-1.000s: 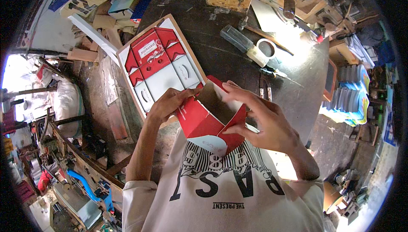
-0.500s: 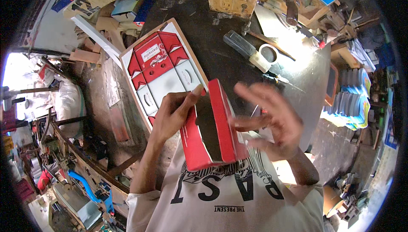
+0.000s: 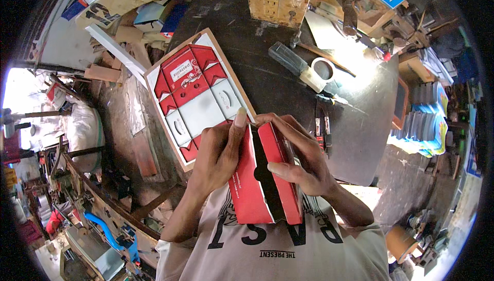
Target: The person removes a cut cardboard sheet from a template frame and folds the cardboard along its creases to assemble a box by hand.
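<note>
In front of my chest I hold a red cardboard box [image 3: 249, 193], tilted, with a long dark gap along its upper side. My left hand [image 3: 218, 150] is closed round its left wall, the thumb lying along the top edge. On the other side my right hand [image 3: 303, 160] grips the narrow red flap, thumb over the gap and fingers behind. The box's inside is too dark to make out. Beyond my left hand a die-cutting board [image 3: 152, 80] lies on the dark table, bearing a flat red and white box blank [image 3: 198, 107].
On the dark table [image 3: 226, 24] lie a roll of tape [image 3: 323, 68], a brush-like tool with a clear blade cover [image 3: 288, 57] and red-handled pliers [image 3: 323, 127]. A wooden box with a socket [image 3: 272, 3] stands at the back. Stacked blue-white sheets [image 3: 424, 121] sit at right.
My right hand, spread and blurred beside the box before, now grips its flap. The box has turned more upright and moved slightly right and down.
</note>
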